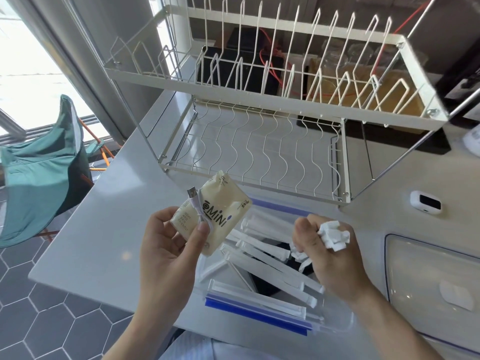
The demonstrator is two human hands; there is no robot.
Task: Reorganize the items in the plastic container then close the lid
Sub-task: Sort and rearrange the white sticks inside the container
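— What have I got in the left hand (166, 245)?
— Its fingers grip a cream tissue pack (215, 216), thumb pinning a white USB cable (198, 209) against it, held above the plastic container (337, 320).
— And the right hand (327, 253)?
— Its fingers are curled round a bunch of white wrapped sticks (335, 233), over the container's right side.
— The container itself?
— Open on the grey surface (104, 229), in front of the dish rack (259, 152), more white sticks (262, 258) strewn inside. Its lid (428, 281) lies just to the right.
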